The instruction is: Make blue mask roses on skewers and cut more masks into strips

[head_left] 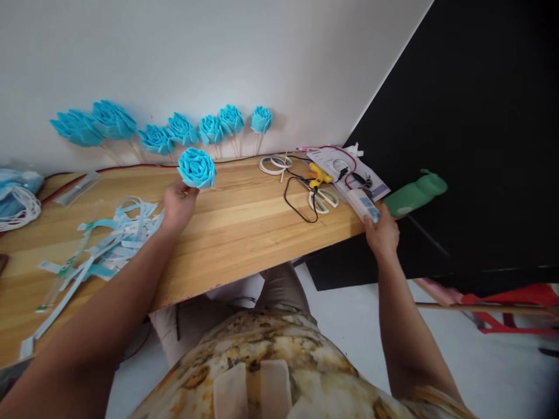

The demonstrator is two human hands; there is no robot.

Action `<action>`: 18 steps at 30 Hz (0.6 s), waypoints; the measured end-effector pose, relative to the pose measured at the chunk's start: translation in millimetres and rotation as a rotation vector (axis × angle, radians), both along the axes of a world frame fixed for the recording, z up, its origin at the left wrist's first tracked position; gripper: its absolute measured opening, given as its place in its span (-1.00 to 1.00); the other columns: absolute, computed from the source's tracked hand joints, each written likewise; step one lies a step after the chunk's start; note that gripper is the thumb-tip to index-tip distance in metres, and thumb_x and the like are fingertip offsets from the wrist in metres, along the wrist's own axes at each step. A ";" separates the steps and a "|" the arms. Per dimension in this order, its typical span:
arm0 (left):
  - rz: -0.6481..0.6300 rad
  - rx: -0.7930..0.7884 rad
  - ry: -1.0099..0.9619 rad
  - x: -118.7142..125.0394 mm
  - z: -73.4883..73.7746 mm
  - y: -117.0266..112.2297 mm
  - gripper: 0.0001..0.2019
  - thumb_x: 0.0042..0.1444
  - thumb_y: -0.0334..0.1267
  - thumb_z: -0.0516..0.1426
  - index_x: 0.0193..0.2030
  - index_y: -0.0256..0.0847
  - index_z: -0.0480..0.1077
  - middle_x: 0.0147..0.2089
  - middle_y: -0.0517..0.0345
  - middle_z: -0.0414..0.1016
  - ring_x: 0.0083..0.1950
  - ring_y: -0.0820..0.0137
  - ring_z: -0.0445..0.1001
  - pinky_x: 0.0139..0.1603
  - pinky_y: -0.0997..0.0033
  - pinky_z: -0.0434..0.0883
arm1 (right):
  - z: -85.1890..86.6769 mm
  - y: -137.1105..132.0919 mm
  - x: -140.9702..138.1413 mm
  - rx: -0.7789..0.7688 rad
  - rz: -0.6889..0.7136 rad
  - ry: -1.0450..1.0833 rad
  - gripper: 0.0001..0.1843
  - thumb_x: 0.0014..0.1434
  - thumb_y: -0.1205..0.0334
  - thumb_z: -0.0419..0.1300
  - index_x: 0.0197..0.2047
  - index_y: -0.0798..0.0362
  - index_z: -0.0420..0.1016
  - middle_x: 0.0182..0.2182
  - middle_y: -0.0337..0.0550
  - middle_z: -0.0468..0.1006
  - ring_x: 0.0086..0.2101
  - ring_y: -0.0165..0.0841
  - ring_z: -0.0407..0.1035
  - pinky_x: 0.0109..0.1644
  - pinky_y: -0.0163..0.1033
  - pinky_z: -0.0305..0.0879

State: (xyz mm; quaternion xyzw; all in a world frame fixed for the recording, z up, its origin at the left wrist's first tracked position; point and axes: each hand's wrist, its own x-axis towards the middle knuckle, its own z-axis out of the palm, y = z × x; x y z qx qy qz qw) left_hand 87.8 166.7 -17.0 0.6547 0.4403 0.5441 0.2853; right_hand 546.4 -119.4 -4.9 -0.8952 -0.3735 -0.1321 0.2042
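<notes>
A blue craft rose (196, 168) stands out over the table, and my left hand (180, 205) is closed just below its bloom, its stem hidden by the fingers. At the table's right end my right hand (383, 233) is closed on a pale plastic packet (363, 203) with a blue printed patch. Right beside those fingers lies a green bottle (414, 195). Left of the packet are a yellow hot glue gun (320, 175) with a black cord and white-handled scissors (323, 201).
Several finished blue roses (210, 129) on sticks lean against the wall. Pale blue strip scraps (126, 233) pile up on the left, near a coil of white cord (24, 208). Printed paper (378, 181) lies at the right. A red plastic object (519, 305) is below, on the right.
</notes>
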 end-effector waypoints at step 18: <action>-0.051 0.036 0.062 6.7 15.1 -12.2 -0.83 0.14 -0.24 0.16 -0.29 -0.27 0.56 -0.23 0.06 0.68 -0.10 0.17 0.59 0.00 0.25 0.52 | 44.0 103.1 -94.6 0.347 0.711 0.169 -0.44 0.33 0.05 0.12 0.36 -0.02 0.39 0.23 0.13 0.54 0.22 0.04 0.43 0.29 0.26 0.35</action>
